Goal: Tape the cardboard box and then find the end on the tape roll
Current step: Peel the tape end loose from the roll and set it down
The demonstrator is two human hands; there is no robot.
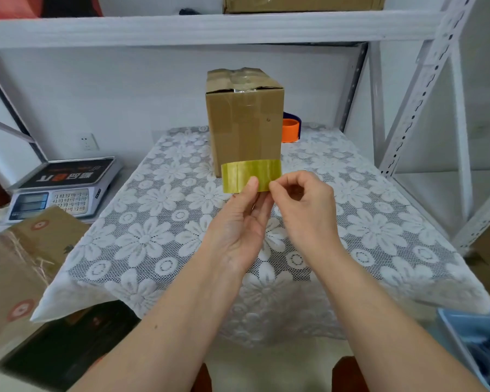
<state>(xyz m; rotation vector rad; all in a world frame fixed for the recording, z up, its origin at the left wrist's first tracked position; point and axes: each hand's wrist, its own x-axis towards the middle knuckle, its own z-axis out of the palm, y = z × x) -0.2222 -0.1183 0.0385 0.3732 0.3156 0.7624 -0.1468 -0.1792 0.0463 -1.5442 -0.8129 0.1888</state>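
Tape roll (pixel 251 175), yellowish, is held edge-on above the lace tablecloth (pixel 159 222), in front of the upright cardboard box (pixel 245 120). Left hand (pixel 244 219) grips it from below, thumb on its face. Right hand (pixel 303 199) pinches its right edge. An orange dispenser (pixel 290 130) stands behind the box.

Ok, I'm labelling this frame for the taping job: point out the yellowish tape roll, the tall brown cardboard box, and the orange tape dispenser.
yellowish tape roll (pixel 246 175): head view, on its outer band.
tall brown cardboard box (pixel 245 128): head view, on its front face.
orange tape dispenser (pixel 290 130): head view, on its orange body beside the box.
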